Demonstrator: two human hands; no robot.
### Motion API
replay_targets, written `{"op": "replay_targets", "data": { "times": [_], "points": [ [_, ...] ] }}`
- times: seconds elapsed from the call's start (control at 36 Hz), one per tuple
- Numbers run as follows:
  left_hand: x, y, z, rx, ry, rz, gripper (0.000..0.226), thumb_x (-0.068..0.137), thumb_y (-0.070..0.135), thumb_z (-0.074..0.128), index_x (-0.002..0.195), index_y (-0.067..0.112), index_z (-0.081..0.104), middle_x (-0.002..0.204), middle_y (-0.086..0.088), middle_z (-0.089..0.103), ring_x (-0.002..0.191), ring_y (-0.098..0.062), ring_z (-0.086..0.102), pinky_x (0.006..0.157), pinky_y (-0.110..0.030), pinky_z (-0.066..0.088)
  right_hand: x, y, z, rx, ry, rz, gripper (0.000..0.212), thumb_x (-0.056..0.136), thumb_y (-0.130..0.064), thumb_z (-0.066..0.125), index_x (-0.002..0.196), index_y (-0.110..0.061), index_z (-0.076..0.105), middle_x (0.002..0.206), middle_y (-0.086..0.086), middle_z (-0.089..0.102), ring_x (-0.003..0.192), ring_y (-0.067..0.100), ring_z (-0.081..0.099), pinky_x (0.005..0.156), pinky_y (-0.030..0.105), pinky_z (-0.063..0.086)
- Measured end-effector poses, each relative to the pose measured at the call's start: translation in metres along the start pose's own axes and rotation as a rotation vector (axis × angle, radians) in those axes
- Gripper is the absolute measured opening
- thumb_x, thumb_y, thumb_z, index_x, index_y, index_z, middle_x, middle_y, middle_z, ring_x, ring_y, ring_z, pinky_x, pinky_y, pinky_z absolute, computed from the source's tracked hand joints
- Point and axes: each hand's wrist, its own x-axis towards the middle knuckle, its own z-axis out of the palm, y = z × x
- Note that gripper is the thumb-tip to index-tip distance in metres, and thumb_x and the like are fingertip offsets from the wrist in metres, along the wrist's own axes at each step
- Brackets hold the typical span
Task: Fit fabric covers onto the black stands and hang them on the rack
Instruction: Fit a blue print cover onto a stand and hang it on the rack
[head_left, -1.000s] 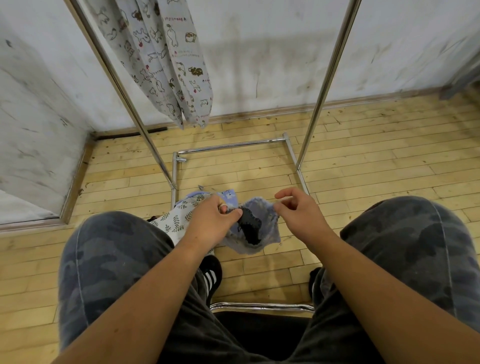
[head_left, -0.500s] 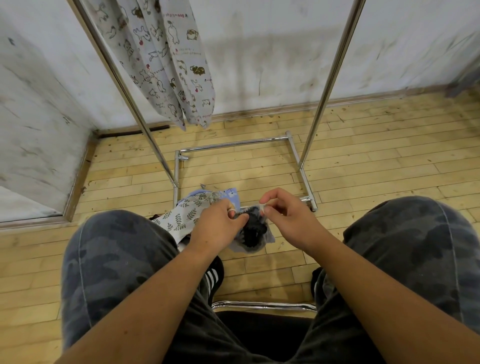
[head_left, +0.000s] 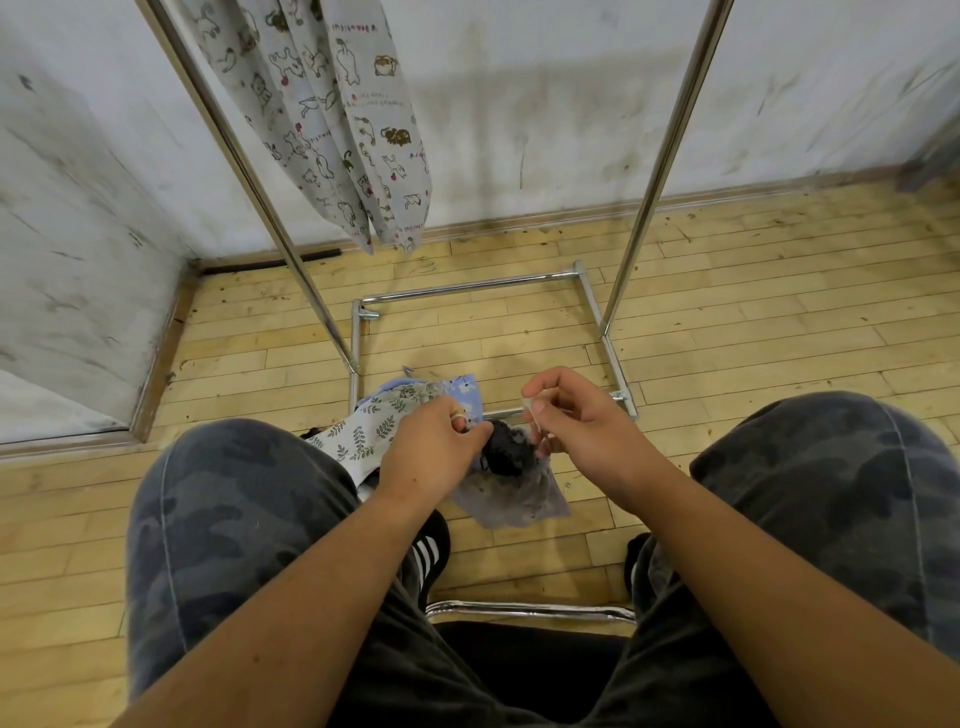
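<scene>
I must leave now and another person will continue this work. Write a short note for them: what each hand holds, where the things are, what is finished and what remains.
Left hand: pinches the edge of the grey cover, held between the knees.
Right hand: pinches a pale string at the cover's opening.
The black stand sits partly inside this cover and shows at the opening.
Done: one cat-print cover hangs on the rack.
Left: close this cover and hang it. More covers, a leaf-print cover on top, lie on the floor by the rack's base.
</scene>
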Motion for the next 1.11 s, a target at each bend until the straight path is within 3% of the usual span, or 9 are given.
{"op": "replay_targets", "data": {
  "times": [0.11,0.25,0.44,0.56,0.67,0.75,0.86,1.03,1.11],
  "points": [
    [0.000,0.000,-0.001,-0.011,0.003,-0.005,0.044,0.091,0.040,0.070,0.071,0.021,0.036,0.066,0.004,0.039,0.059,-0.016,0.034,0.058,-0.034,0.031,-0.001,-0.001,-0.001,0.021,-0.031,-0.002,0.013,0.107,-0.012,0.051,0.109,-0.013,0.064,0.092,0.005,0.063,0.081,0.017,0.067,0.077,0.034,0.056],
    [-0.003,0.003,0.002,0.000,-0.013,0.006,0.040,0.094,0.035,0.065,0.070,0.020,0.037,0.067,0.004,0.043,0.060,-0.015,0.038,0.055,-0.032,0.032,-0.001,-0.001,-0.001,0.057,-0.049,0.009,0.015,0.108,-0.010,0.049,0.108,-0.013,0.064,0.112,0.027,0.066,0.093,0.023,0.072,0.092,0.048,0.057],
    [-0.007,0.011,-0.001,-0.255,-0.254,0.003,0.001,0.089,0.025,0.067,0.088,0.024,0.067,0.076,0.009,0.068,0.071,-0.007,0.064,0.069,-0.028,0.049,-0.001,0.005,0.002,-0.074,-0.068,0.040,0.022,0.108,-0.022,0.049,0.113,-0.033,0.067,0.108,0.009,0.072,0.109,0.030,0.067,0.099,0.053,0.055],
    [-0.007,0.012,-0.002,-0.340,-0.299,-0.023,0.012,0.089,0.033,0.072,0.099,0.029,0.067,0.081,0.015,0.069,0.067,0.006,0.063,0.065,-0.018,0.044,-0.001,0.004,0.003,-0.087,-0.068,0.056,0.024,0.108,-0.024,0.049,0.109,-0.037,0.069,0.111,-0.009,0.074,0.109,0.011,0.068,0.100,0.046,0.057],
    [-0.007,0.010,-0.002,-0.298,-0.284,0.035,0.015,0.090,0.038,0.073,0.093,0.025,0.068,0.066,0.016,0.065,0.054,0.007,0.056,0.051,-0.009,0.038,-0.005,0.003,0.006,-0.088,-0.111,0.025,0.022,0.108,-0.024,0.048,0.115,-0.029,0.068,0.115,-0.015,0.073,0.110,0.002,0.065,0.095,0.033,0.059],
    [-0.008,0.008,-0.004,-0.285,-0.262,0.056,0.022,0.094,0.040,0.069,0.091,0.019,0.070,0.064,0.004,0.065,0.055,-0.004,0.053,0.056,-0.020,0.039,-0.007,0.005,0.008,-0.133,-0.129,-0.034,0.026,0.109,-0.016,0.046,0.124,-0.021,0.067,0.120,-0.012,0.071,0.111,-0.005,0.062,0.091,0.013,0.051],
    [-0.008,0.008,-0.005,-0.255,-0.203,0.037,0.019,0.094,0.031,0.065,0.090,0.013,0.070,0.068,-0.003,0.063,0.055,-0.008,0.050,0.057,-0.025,0.040,-0.006,0.009,0.011,-0.196,-0.181,-0.049,0.035,0.107,-0.010,0.048,0.129,-0.030,0.065,0.127,-0.019,0.069,0.121,-0.012,0.057,0.098,0.006,0.044],
    [-0.004,0.008,-0.005,-0.314,-0.135,-0.024,0.011,0.094,0.031,0.067,0.086,0.023,0.071,0.073,0.011,0.068,0.064,0.000,0.060,0.058,-0.016,0.040,-0.001,0.015,0.008,-0.259,-0.022,-0.085,0.030,0.094,-0.013,0.071,0.116,-0.034,0.070,0.120,-0.017,0.068,0.113,-0.001,0.063,0.093,0.026,0.058],
    [-0.005,0.011,-0.006,-0.344,-0.148,-0.024,0.009,0.093,0.030,0.069,0.087,0.024,0.073,0.077,0.009,0.070,0.071,-0.006,0.062,0.065,-0.020,0.042,0.003,0.019,0.001,-0.318,-0.007,-0.030,0.045,0.088,-0.024,0.080,0.127,-0.037,0.062,0.130,-0.018,0.060,0.119,0.002,0.060,0.093,0.030,0.058]
  ]
}}
